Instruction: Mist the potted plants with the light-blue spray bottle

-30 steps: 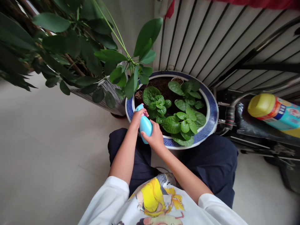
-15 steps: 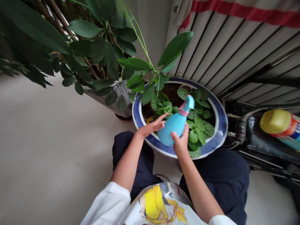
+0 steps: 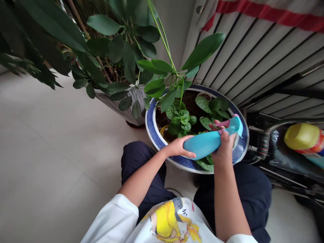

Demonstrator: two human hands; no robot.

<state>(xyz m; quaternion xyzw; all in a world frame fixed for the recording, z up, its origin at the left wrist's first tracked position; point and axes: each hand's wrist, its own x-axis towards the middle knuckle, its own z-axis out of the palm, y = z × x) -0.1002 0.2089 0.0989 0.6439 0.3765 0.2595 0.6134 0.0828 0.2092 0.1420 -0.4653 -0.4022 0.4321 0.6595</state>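
A light blue spray bottle with a pink trigger lies tilted almost flat between my hands, its nozzle end to the right. My left hand grips the base of the bottle, thumb on the near side. Around the neck, under the spray head, my right hand is closed, with some fingers beyond the trigger. Beneath the bottle is a round planter with a blue and white rim. Leafy green plants grow in its dark soil, some hidden by the bottle and my hands.
A tall plant in a striped grey pot leans over the planter from the left. Behind stands a slatted white panel. At right, a yellow-capped bottle rests on black plastic beside a metal frame.
The spray bottle has swung from upright to nearly level, nozzle to the right. My right hand has shifted from its body to its neck, and my left hand has taken its base.
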